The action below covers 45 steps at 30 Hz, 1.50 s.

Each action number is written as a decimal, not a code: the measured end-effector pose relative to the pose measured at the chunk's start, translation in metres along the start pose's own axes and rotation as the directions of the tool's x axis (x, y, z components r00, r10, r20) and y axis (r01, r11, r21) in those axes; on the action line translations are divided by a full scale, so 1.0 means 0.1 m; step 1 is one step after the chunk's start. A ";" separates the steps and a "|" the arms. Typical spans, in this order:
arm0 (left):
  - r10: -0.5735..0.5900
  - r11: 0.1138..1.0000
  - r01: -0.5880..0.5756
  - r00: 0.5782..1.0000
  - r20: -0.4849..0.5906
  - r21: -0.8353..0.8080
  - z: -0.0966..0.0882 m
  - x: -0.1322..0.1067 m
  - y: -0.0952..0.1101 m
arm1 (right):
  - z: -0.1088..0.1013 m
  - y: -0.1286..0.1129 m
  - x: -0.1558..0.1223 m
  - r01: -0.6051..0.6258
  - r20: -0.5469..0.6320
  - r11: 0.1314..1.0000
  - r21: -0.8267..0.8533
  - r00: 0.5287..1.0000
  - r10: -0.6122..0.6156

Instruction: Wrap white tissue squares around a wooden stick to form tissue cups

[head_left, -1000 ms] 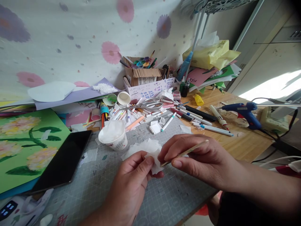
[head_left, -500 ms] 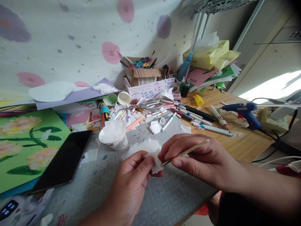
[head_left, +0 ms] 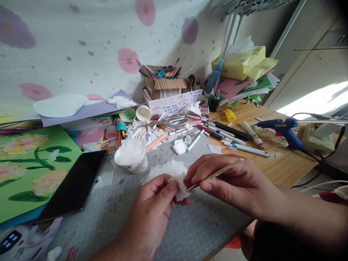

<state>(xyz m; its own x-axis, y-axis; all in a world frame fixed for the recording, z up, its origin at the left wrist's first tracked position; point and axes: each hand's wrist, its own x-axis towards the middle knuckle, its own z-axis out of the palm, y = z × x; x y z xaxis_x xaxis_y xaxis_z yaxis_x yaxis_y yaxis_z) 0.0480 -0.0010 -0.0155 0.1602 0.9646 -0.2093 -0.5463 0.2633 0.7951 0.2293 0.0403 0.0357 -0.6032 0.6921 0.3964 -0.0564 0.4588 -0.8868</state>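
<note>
My left hand (head_left: pixel 152 214) pinches a small piece of white tissue paper (head_left: pixel 178 186) between thumb and fingers, just above the grey cutting mat (head_left: pixel 119 214). My right hand (head_left: pixel 233 185) grips a thin wooden stick (head_left: pixel 217 174) whose tip touches that tissue piece. More white tissue squares (head_left: pixel 165 170) lie on the mat just behind the hands. A white paper cup (head_left: pixel 132 157) filled with tissue stands behind and left of my left hand.
A black phone (head_left: pixel 74 185) lies on the mat's left edge beside a green flower picture (head_left: pixel 29 163). Pens and markers (head_left: pixel 212 136), scissors (head_left: pixel 174 119), a cardboard box (head_left: pixel 165 87) and a blue glue gun (head_left: pixel 282 128) crowd the wooden table behind.
</note>
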 end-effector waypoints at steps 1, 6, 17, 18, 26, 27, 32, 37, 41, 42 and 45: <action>0.002 1.000 -0.002 1.000 0.000 0.002 0.00 0.00 0.00 | 0.00 0.00 0.00 0.002 -0.001 1.000 -0.002 1.000 -0.002; 0.000 1.000 0.000 1.000 0.004 0.011 0.02 0.01 0.00 | -0.01 0.00 -0.01 0.005 -0.010 1.000 -0.004 1.000 -0.005; 0.001 1.000 -0.002 1.000 0.004 0.026 0.02 0.00 0.01 | -0.01 0.01 0.01 -0.005 -0.001 1.000 -0.026 1.000 0.005; 0.004 0.999 -0.004 1.000 0.003 0.034 0.02 0.00 0.01 | -0.01 0.01 0.01 -0.002 0.001 1.000 -0.028 1.000 0.002; 0.047 0.981 -0.048 0.999 0.010 0.190 0.00 -0.01 0.00 | 0.00 -0.03 -0.01 0.023 0.003 0.991 -0.131 1.000 -0.023; 0.051 0.978 -0.053 0.999 0.015 0.201 0.00 -0.02 0.00 | 0.01 -0.03 -0.02 0.030 0.004 0.988 -0.153 1.000 -0.030; 0.051 0.974 -0.069 0.995 0.086 0.216 0.04 -0.05 0.03 | 0.03 -0.06 -0.05 0.122 0.068 0.965 -0.234 0.992 -0.109; -0.028 0.956 0.003 0.996 0.082 0.294 0.06 -0.03 0.04 | 0.04 -0.03 -0.07 0.115 0.051 0.955 -0.274 0.993 -0.105; -0.041 0.915 0.003 0.996 0.085 0.404 0.00 -0.02 0.00 | 0.03 0.00 -0.09 0.045 -0.038 0.962 -0.268 0.998 -0.057; -0.034 0.913 -0.004 0.996 0.084 0.407 -0.01 -0.02 -0.01 | 0.02 0.00 -0.10 0.023 -0.060 0.965 -0.261 0.997 -0.040; -0.018 0.917 -0.019 0.996 0.088 0.399 -0.02 -0.02 -0.01 | 0.00 0.01 -0.09 -0.047 -0.105 0.976 -0.214 0.994 0.025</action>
<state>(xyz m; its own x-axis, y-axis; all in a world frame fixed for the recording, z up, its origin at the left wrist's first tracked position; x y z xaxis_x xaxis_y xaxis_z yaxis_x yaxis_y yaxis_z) 0.0465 -0.0033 -0.0172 0.2413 0.9550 -0.1727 -0.1760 0.2181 0.9599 0.2345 0.0338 0.0314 -0.5178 0.7577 0.3973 0.1437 0.5348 -0.8327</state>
